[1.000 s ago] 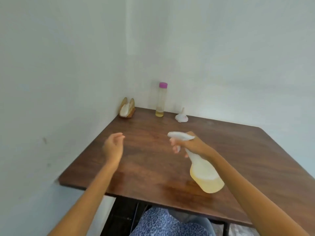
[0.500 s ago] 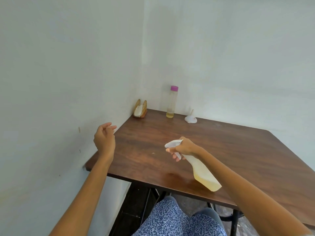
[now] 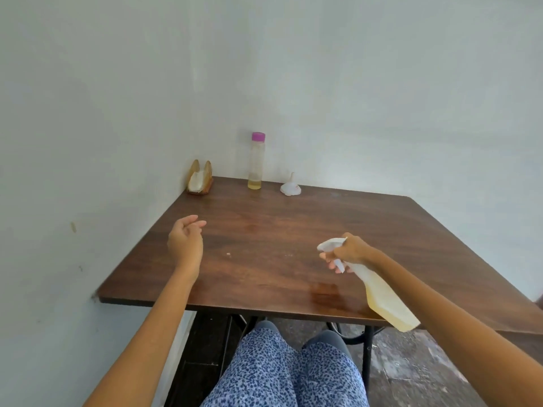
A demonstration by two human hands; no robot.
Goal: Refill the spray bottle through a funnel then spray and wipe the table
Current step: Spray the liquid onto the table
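Note:
My right hand [image 3: 349, 252] grips the neck and trigger of a white spray bottle [image 3: 385, 298] that holds pale yellow liquid; the bottle tilts, its nozzle aimed left over the dark wooden table [image 3: 264, 248]. My left hand [image 3: 185, 239] hovers over the table's left side, empty, with loosely curled fingers. At the far edge lies a white funnel [image 3: 290, 188] mouth down. Beside it stands a clear refill bottle [image 3: 256, 161] with a purple cap and a little yellow liquid at its bottom. A wet-looking patch [image 3: 326, 292] shows near the front edge.
A wooden holder with white napkins [image 3: 199, 179] sits in the far left corner against the white walls. My knees in patterned blue fabric [image 3: 282, 368] are under the table's front edge. The table's black metal legs [image 3: 365, 351] stand below.
The view has swung left and back. My right hand moved the spray bottle rightward across the table's front. My left hand came back from the wall side to above the table.

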